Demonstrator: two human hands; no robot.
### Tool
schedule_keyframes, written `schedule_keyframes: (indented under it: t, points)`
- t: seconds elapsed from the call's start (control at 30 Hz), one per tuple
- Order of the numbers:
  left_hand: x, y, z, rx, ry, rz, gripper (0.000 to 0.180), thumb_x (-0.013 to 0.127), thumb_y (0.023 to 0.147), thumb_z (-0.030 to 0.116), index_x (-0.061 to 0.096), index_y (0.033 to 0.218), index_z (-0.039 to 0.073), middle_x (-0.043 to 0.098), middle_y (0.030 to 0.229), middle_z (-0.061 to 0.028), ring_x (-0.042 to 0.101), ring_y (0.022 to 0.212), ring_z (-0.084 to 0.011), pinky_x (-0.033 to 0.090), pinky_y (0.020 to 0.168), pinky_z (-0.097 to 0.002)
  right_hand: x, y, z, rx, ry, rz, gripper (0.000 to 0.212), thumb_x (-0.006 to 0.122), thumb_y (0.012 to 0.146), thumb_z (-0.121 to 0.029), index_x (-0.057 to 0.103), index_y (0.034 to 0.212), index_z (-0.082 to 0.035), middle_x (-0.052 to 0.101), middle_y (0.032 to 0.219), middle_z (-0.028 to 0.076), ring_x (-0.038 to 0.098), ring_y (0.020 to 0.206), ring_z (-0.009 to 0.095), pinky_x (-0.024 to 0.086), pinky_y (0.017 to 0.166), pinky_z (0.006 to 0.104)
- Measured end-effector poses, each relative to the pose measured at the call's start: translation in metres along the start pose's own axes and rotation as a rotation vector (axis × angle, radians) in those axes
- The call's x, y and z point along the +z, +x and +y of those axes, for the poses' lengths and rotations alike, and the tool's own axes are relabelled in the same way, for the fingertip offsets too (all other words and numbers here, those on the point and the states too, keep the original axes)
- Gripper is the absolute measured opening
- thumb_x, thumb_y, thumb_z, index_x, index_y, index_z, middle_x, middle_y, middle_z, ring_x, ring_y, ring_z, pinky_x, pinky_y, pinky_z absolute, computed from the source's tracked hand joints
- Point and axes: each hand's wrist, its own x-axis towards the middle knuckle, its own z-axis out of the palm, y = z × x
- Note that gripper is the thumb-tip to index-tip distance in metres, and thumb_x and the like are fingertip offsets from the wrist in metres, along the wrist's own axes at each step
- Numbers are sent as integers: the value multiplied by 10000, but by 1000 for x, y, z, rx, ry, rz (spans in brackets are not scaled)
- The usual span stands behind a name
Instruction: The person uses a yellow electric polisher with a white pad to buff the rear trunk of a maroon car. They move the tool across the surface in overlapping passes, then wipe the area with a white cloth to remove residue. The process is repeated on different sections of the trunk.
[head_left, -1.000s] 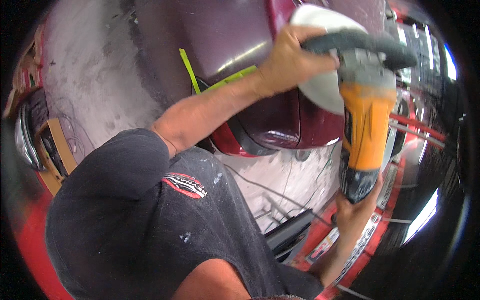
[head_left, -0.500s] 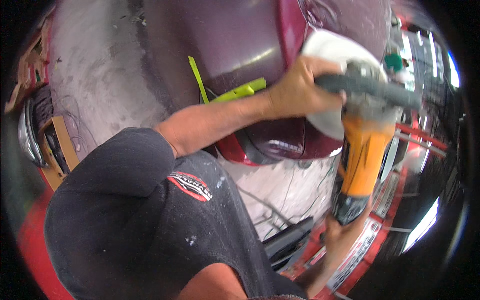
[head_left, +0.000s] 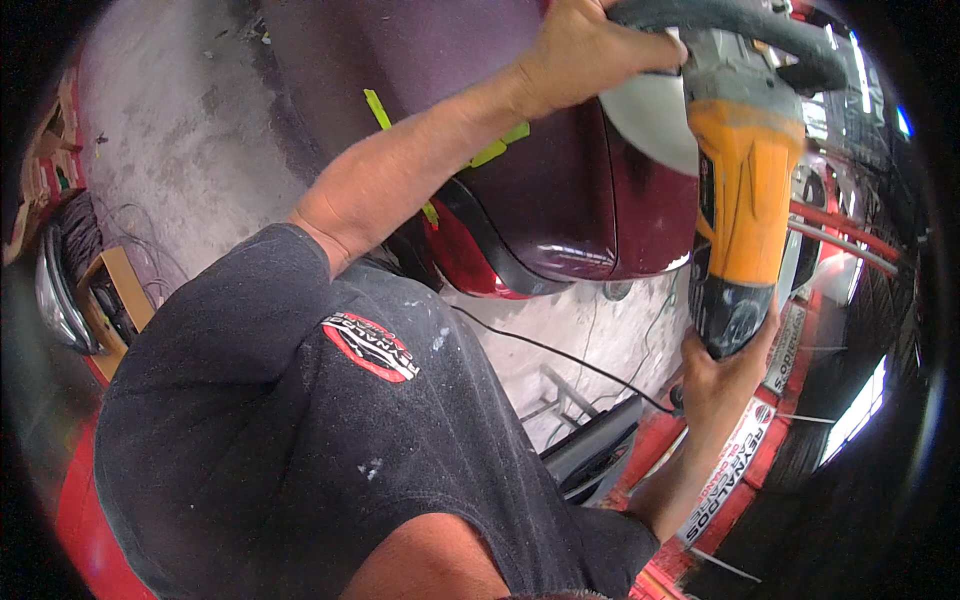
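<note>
An orange-and-grey power polisher (head_left: 748, 195) with a round white pad (head_left: 650, 125) is held out at the upper right, over the edge of a dark maroon car body (head_left: 555, 205). My left hand (head_left: 590, 52) is closed on its black loop handle (head_left: 725, 15). Around the black rear end of the tool wrap the fingers of my right hand (head_left: 722, 378). The pad overlaps the paintwork; whether it touches I cannot tell. Yellow-green tape (head_left: 488, 153) sticks to the body near a red tail light (head_left: 465, 250), partly hidden by my left forearm.
A black cord (head_left: 560, 353) hangs below the car, above a dark plastic car part (head_left: 600, 440) on the floor. To the left lie a headlight (head_left: 62, 295) and an opened cardboard box (head_left: 122, 285). Red and grey bars (head_left: 845, 238) and a white banner (head_left: 725, 470) stand at the right.
Both hands and the polisher have shifted upward in the picture, away from me. The black cord shows now below the car. Both hands keep their grip.
</note>
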Motion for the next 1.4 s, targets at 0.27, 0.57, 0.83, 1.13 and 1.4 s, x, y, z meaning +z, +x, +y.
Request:
schedule_keyframes:
  t: [0.27,0.57,0.83,1.13,1.4]
  points:
    - [20,-51,6,18,317,-103,201,799,840,156,749,955,-1,733,803,-34,665,740,-70,557,712,-270,-13,-40,32,23,107,-47,915,620,686,59,342,1555,-5,605,1353,238,590,1274,296,390,1123,377]
    - [54,-80,1,-117,91,-258,37,719,799,14,686,815,7,613,664,9,501,645,-26,427,573,-265,-38,-76,53,215,123,-116,909,628,677,68,353,1543,28,567,1405,240,547,1315,293,352,1155,375]
    - [28,-33,5,148,309,-84,92,764,832,77,706,863,13,630,701,21,567,665,-41,484,607,-265,-25,-23,30,32,141,-76,878,636,679,12,377,1518,14,590,1329,214,562,1260,292,365,1140,383]
    - [15,-24,18,-43,253,-46,112,780,851,106,758,939,41,731,821,2,677,731,-76,561,700,-247,-5,0,44,-45,107,-46,904,659,719,27,354,1563,-81,677,1247,263,676,1188,337,501,1021,400]
    - [73,-85,3,0,309,-234,116,749,844,53,696,911,-26,685,780,-12,575,708,-45,493,625,-265,-25,-58,111,68,156,-89,932,626,640,48,383,1537,-36,670,1248,218,635,1191,271,428,1088,365]
